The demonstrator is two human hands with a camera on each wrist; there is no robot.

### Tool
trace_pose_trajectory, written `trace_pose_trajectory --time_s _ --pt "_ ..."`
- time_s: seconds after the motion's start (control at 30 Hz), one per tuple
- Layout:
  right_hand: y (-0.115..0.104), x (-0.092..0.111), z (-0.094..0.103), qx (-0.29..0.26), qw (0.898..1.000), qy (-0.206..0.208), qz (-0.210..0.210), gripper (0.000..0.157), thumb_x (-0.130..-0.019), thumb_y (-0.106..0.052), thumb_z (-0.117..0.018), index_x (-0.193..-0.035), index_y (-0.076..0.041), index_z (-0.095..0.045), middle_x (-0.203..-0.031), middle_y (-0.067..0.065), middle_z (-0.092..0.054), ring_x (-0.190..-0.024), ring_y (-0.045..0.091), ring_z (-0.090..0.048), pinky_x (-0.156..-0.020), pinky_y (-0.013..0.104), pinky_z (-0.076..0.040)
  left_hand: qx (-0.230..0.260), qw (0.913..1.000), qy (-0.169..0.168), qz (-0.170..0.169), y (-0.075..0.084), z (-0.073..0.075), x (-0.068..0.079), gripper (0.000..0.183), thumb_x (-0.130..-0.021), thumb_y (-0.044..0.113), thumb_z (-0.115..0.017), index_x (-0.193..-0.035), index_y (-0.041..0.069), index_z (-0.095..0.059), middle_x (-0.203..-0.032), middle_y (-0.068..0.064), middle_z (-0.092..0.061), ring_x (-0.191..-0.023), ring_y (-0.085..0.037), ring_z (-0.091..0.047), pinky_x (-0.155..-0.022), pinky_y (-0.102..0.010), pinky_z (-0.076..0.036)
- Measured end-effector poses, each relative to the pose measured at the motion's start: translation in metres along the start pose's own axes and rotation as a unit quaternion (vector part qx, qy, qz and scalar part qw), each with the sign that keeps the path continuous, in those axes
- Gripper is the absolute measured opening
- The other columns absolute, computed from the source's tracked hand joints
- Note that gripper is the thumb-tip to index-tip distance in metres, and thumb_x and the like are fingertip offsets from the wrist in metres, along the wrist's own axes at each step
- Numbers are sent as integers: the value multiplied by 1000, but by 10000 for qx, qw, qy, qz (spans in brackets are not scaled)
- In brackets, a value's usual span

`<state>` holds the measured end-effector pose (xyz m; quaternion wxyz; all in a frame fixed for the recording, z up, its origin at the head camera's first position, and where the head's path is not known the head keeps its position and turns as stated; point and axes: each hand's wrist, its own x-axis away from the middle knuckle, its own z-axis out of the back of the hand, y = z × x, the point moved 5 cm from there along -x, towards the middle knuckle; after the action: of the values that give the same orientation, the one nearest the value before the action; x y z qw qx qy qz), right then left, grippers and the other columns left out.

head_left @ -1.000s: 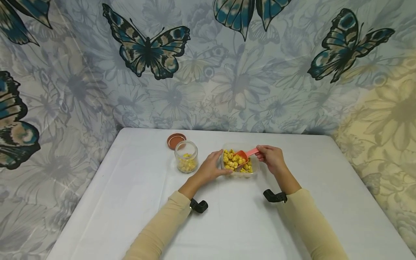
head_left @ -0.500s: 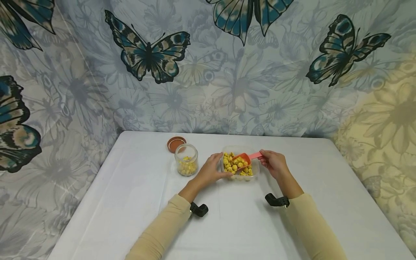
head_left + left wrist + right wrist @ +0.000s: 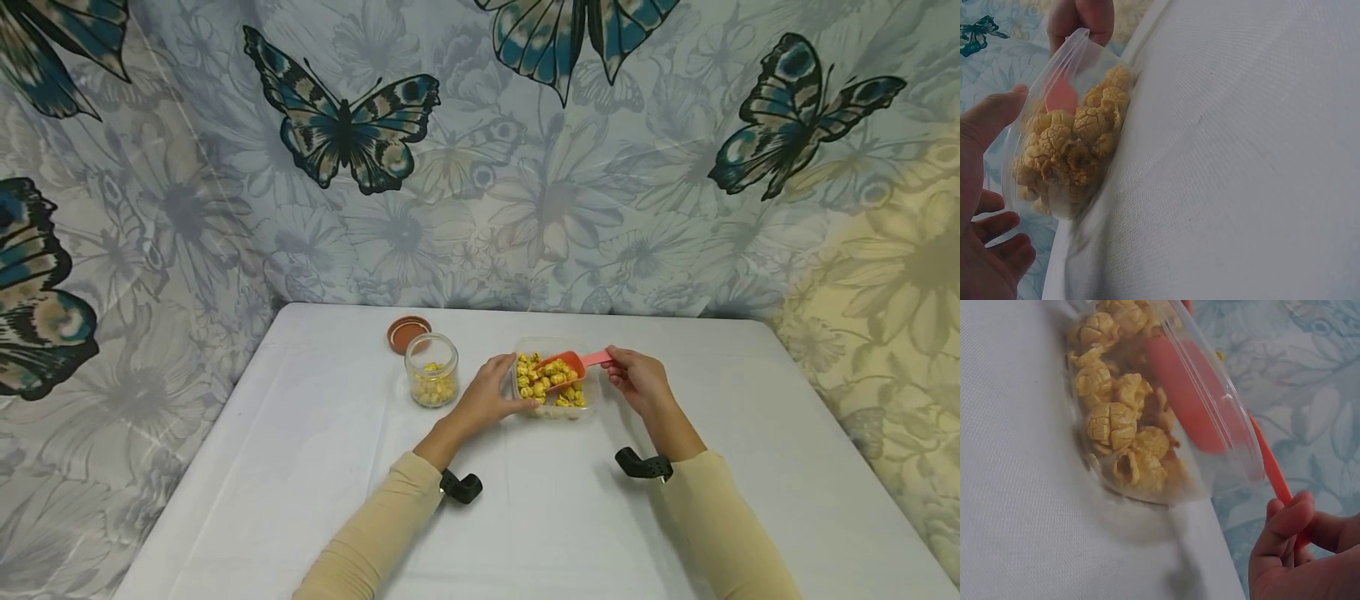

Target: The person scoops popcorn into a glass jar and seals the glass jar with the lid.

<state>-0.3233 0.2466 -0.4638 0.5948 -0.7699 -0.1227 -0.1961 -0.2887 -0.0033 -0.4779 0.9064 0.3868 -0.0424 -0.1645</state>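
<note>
A clear plastic container [image 3: 555, 412] holding yellow popcorn [image 3: 531, 387] stands on the table. My left hand [image 3: 486, 393] grips its left side, thumb along the near rim; in the left wrist view that hand [image 3: 991, 206] has its fingers bent beside the wall. With thumb and fingers my right hand [image 3: 637, 379] pinches the handle of a coral-red scoop [image 3: 572, 362]. The scoop's bowl lies inside the container with popcorn in it. Through the clear wall the right wrist view shows the scoop [image 3: 1191, 400] above popcorn [image 3: 1113, 425].
Left of the container stands an open glass jar [image 3: 432, 375], partly filled with yellow popcorn. Behind it lies a reddish-brown lid [image 3: 408, 333]. A white cloth covers the table [image 3: 525, 517], and patterned butterfly fabric [image 3: 480, 208] hangs behind.
My right hand has drawn the scoop a little to the right within the container, and popcorn now shows in its bowl. The left hand keeps its hold. The head view has tilted slightly.
</note>
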Motion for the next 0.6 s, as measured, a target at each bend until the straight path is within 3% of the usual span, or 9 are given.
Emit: trace_pose_trajectory --time_s 0.23,0.6 --pt "-2 1 4 -154 9997 184 -106 27 -88 -21 -57 -111 -6 -55 -66 -3 -65 -56 5 -53 -52 15 -48 -33 10000 47 20 1 0 1 93 -71 58 -65 -144 16 -24 -145 -4 -30 -134 -22 -30 -107 -40 -33" --pt "-1 1 7 -448 9988 154 -95 14 -88 -20 -58 -92 -8 -62 -64 -2 -64 -54 6 -52 -51 16 -47 -79 9999 74 61 1 -1 4 93 -71 59 -65 -143 18 -25 -145 -3 -30 -134 -22 -31 -107 -40 -34"
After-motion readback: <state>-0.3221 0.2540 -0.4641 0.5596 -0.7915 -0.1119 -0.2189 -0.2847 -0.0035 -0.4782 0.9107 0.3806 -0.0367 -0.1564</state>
